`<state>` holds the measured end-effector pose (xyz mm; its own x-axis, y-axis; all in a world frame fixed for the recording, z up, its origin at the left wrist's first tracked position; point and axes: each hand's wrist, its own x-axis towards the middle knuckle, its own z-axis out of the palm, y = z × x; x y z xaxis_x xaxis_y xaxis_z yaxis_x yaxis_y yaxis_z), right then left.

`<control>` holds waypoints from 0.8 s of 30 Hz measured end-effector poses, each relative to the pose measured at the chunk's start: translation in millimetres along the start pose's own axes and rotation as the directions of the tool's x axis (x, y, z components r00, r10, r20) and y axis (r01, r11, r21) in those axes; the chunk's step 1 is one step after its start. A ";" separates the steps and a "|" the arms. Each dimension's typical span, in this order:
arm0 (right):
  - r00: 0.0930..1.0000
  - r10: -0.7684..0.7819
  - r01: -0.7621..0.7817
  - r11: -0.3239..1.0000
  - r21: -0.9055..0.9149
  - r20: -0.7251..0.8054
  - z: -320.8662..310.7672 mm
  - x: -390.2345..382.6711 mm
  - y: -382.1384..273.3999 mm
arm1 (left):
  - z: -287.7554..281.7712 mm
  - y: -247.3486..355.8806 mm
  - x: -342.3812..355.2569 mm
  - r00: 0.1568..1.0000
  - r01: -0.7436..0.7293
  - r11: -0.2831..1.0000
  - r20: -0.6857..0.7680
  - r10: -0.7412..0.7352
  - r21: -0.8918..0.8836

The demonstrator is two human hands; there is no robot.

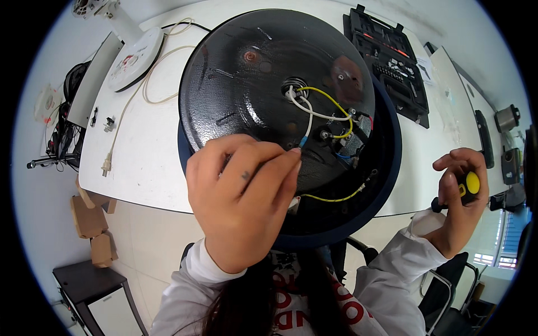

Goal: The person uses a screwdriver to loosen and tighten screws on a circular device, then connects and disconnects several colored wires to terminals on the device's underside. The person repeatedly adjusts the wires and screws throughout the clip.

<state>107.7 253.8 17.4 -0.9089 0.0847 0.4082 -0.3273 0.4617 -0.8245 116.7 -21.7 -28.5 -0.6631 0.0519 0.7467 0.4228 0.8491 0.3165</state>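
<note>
My left hand [241, 199] pinches the end of a white wire near its blue sleeve [304, 141], over a black glossy metal disc [224, 78]. The disc rests on a dark blue round housing [389, 168]. White and yellow wires [328, 96] come out of the disc's central hole and run toward a small terminal block [354, 140] at its right side. A yellow-green wire [330, 199] hangs below the disc. At the right, my right hand [457, 207] is closed around a yellow-and-black tool handle [471, 183], apart from the housing.
The white table [134, 173] carries an open black tool case [400, 95] at back right, a white round appliance [134, 61] with a cord and a plug [106, 162] at left. A dark cabinet [84, 283], cardboard pieces [87, 218] and a chair [443, 302] stand below.
</note>
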 end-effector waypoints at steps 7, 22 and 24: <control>0.996 0.088 -0.087 0.992 0.091 -0.011 -3.8 -8.7 18.0 | -0.9 14.8 9.4 0.999 0.036 0.998 0.007 -0.036 0.058; 0.975 0.201 -0.211 0.969 0.129 0.093 3.8 -12.6 39.3 | 3.0 20.4 7.8 0.997 0.071 0.991 -0.034 -0.068 0.110; 0.976 0.193 -0.204 0.972 0.121 0.097 3.6 -14.0 43.1 | 3.7 21.0 8.3 0.998 0.065 0.990 -0.033 -0.062 0.123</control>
<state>105.4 269.3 -25.3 -0.9757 0.0857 0.2018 -0.1641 0.3248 -0.9314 117.8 -1.5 -17.8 -0.6673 -0.0179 0.7445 0.2997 0.9087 0.2905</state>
